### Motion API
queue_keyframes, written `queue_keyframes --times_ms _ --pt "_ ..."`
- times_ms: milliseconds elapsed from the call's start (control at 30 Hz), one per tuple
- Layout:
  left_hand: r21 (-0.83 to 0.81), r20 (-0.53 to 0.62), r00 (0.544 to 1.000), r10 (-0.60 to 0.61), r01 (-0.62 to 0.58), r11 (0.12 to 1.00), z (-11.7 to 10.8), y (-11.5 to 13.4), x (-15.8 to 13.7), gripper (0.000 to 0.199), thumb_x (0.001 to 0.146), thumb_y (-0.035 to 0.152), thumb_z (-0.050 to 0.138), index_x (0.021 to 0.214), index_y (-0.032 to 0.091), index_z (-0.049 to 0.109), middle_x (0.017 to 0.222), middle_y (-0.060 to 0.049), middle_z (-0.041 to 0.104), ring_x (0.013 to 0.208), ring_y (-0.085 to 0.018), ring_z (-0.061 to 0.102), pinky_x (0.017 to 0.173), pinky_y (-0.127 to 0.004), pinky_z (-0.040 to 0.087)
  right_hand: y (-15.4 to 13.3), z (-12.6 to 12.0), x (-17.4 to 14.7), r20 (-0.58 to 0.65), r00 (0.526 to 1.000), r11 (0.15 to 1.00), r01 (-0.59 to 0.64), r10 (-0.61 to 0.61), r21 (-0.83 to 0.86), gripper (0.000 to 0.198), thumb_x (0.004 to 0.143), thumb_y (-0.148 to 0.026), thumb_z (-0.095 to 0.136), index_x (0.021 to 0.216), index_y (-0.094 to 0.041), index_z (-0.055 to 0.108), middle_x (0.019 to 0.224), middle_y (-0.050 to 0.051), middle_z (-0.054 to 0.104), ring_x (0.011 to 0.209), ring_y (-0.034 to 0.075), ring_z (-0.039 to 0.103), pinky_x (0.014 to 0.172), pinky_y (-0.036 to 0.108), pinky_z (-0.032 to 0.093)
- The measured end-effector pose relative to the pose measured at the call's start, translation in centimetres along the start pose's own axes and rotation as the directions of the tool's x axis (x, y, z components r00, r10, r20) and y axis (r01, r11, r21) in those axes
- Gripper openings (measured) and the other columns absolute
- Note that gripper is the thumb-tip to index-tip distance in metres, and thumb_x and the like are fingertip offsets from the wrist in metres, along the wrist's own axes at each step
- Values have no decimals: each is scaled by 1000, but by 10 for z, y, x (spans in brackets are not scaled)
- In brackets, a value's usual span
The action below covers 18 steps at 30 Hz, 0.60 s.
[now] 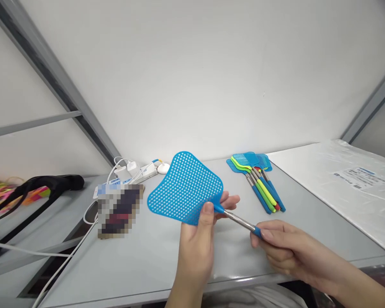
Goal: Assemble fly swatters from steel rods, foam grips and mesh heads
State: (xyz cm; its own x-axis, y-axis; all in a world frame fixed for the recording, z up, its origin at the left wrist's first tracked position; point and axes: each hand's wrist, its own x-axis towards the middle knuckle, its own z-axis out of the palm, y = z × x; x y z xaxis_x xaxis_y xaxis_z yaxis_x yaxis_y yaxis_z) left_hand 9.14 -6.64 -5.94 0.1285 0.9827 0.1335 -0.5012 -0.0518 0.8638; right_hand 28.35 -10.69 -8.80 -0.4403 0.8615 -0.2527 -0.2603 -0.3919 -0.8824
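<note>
A blue fly swatter (184, 187) with a perforated plastic head and a short telescopic metal shaft (240, 221) is held above the grey table (141, 256). My left hand (199, 244) pinches the lower corner of the swatter head, thumb on top. The blue handle end is gripped by my right hand (285, 250), so the swatter spans between both hands. Behind them, a pile of several swatters (259, 179) in blue, green and red lies on the table.
A white power strip with plugs and cables (131, 171) sits at the back left, next to a blurred flat object (118, 209). A black curved bar (35, 188) and bright rubber bands (0, 192) lie at far left. A stack of clear plastic bags (349, 184) covers the right.
</note>
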Motion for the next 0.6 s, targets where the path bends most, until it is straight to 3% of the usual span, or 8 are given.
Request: queue_keyframes --times_ms 67,133,200,300,367,433,600 --pt "-31 -25 999 -45 44 999 -2 -8 5 37 89 49 60 104 18 73 104 -12 75 98 -26 69 85 -38 52 -2 1 1 -105 988 962 80 -111 -262 36 95 -49 51 93 -18 68 52 -8 26 46 7 22 44 22 19" --pt "-74 -62 994 -85 80 994 -1 -17 7 38 90 50 59 106 19 72 105 -11 74 95 -23 69 83 -36 52 -2 0 1 -162 937 778 152 -310 -609 33 96 -47 50 94 -20 68 60 -3 46 54 11 43 49 23 32" --pt "-72 -77 990 -117 112 991 2 -24 7 37 90 50 59 109 20 71 107 -11 74 95 -22 68 81 -33 52 0 -3 1 -107 837 440 170 -537 -882 27 98 -41 48 97 -23 67 77 2 64 68 16 58 60 27 41" --pt "11 -69 993 -99 100 995 6 -28 4 32 91 46 60 108 21 71 117 -11 70 102 -23 66 79 -31 52 5 -6 4 93 654 -80 49 -751 -996 23 99 -31 45 110 -22 63 90 6 71 73 20 64 65 31 43" --pt "69 -59 996 -74 78 995 9 -31 1 29 91 44 60 107 22 71 121 -9 68 105 -23 64 80 -31 52 8 -6 7 201 571 -273 -41 -796 -961 24 99 -28 45 117 -19 59 91 8 72 72 21 65 64 33 43" --pt "96 -29 996 -89 91 991 13 -34 -3 28 91 43 60 106 23 72 120 -9 69 106 -23 64 84 -33 52 9 -3 10 240 545 -329 -70 -803 -942 24 100 -27 45 118 -17 57 89 8 72 71 21 65 63 33 42" --pt "104 108 988 -112 100 989 26 -46 -16 25 88 38 65 106 23 74 117 -9 70 117 -27 60 106 -41 44 6 3 7 232 558 -267 20 -796 -964 19 101 -24 40 103 -20 58 72 3 67 58 18 60 54 31 37"
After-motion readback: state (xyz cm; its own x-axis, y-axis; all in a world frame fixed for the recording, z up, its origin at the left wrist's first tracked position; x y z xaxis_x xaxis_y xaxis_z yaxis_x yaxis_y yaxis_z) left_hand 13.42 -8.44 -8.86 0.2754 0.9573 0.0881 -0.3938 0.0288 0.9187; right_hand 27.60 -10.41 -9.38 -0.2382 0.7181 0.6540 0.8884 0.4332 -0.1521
